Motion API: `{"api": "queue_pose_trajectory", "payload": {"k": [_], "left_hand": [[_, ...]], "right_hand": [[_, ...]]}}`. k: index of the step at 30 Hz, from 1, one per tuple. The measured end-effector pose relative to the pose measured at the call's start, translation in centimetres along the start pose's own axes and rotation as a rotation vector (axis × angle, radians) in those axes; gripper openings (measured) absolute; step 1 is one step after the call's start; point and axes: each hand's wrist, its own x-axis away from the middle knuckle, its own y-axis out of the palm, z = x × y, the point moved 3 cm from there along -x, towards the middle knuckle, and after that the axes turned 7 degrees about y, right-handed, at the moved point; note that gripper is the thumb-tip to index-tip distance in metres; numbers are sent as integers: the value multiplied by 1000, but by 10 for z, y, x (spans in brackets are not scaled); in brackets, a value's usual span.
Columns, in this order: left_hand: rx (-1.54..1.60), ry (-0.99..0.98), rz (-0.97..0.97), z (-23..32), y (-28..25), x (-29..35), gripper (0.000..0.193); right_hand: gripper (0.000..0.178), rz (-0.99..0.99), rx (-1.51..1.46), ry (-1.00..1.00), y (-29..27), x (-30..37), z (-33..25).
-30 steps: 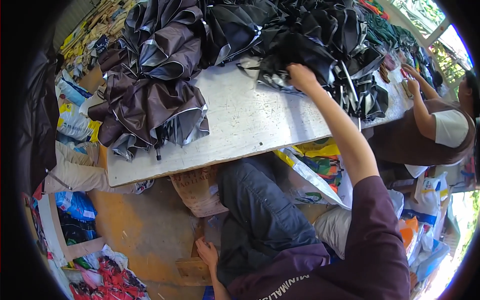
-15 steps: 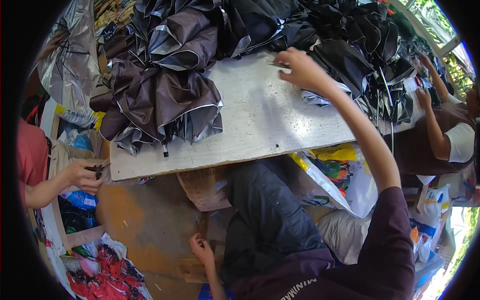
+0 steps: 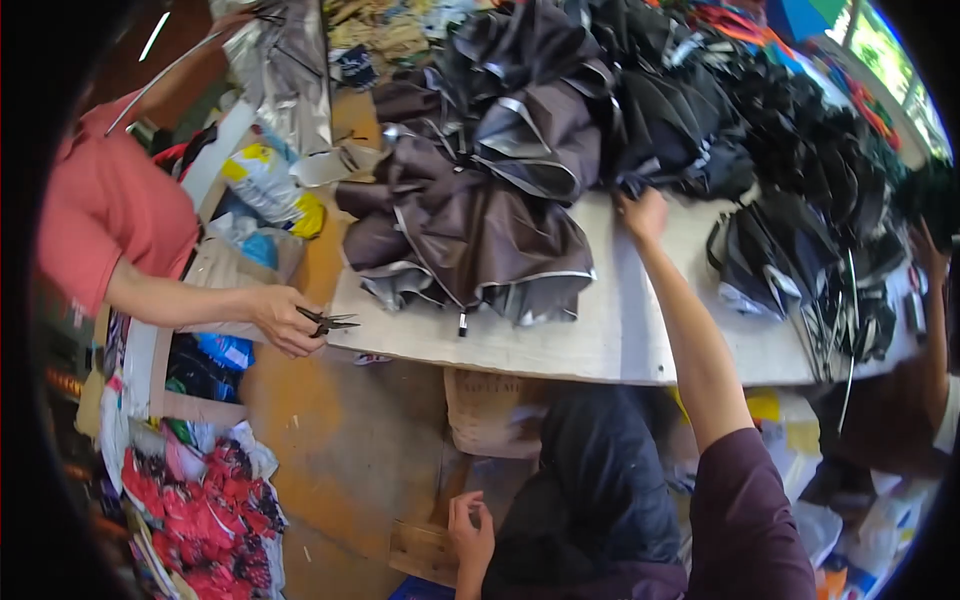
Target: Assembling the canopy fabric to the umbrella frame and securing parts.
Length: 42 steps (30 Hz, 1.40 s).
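Observation:
My right hand (image 3: 643, 212) reaches across the white tabletop (image 3: 610, 290), its fingers closed at the near edge of a black umbrella (image 3: 680, 130). Which part of it they grip is partly hidden. Left of that hand, brown umbrellas with silvery linings (image 3: 470, 220) lie bunched in a heap, one short shaft end poking toward the table's front edge. Low beside my knee, my left hand (image 3: 472, 525) hangs with loosely curled fingers apart and nothing visible in it. Another black umbrella (image 3: 775, 245) lies to the right of my right arm.
At left, a co-worker's hand (image 3: 285, 320) holds dark pliers (image 3: 328, 322) by the table corner. Another person's arm (image 3: 932, 330) shows at far right. Red and black fabric bundles (image 3: 205, 510) fill a sack at lower left. A brown carton (image 3: 490, 410) stands under the table.
My view has swung, so the scene sits farther right and the left co-worker shows more. My right hand has moved left over the table to the black umbrella. My left hand stays low.

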Motion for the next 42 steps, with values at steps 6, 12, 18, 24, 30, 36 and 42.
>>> {"api": "queue_pose_trajectory", "payload": {"k": [6,12,18,24,30,36,42], "left_hand": [[6,29,37,18,-19,5,27],[75,7,85,13,-26,12,27],[113,129,66,28,-22,17,26],[203,283,49,63,-19,-3,26],[281,550,-57,133,9,-38,27],[212,620,-212,167,66,-65,22],[22,627,-101,183,85,-63,18]], "right_hand": [[47,-44,64,3,23,-25,13],[32,80,-261,-103,7,-42,33],[26,-206,-651,130,-74,29,34],[29,-221,-950,256,-114,133,45],[25,-322,-914,399,-142,251,77],[23,-519,-1218,609,-157,334,98],[22,-481,-1100,513,-160,367,94]]}}
